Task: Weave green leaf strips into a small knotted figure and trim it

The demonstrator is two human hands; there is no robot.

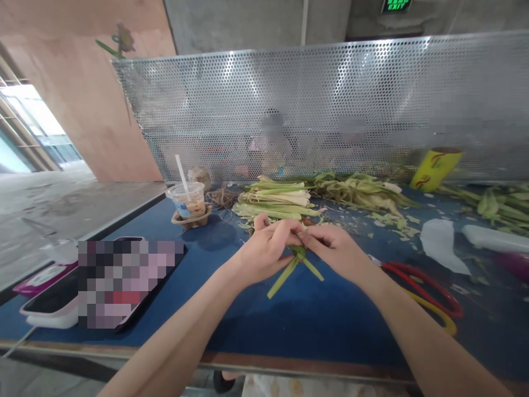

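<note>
Both my hands meet over the middle of the blue table. My left hand (270, 245) is closed around a small bundle of green leaf strips (301, 255), its fingers bent over the top. Fingertips of my right hand (333, 248) pinch at the same bundle from the other side. Two flat strip ends stick out below the hands towards me, spread apart like a V. The upper part of the bundle is hidden by my fingers. Just behind the hands lies a pile of pale green stalks (276, 198).
Scissors with red and yellow handles (425, 284) lie by my right forearm. A plastic drink cup (187, 201) stands in a cardboard holder at left, near phones (53, 295). Loose green leaves (351, 190) and a yellow container (436, 168) are by the perforated metal screen (206, 105).
</note>
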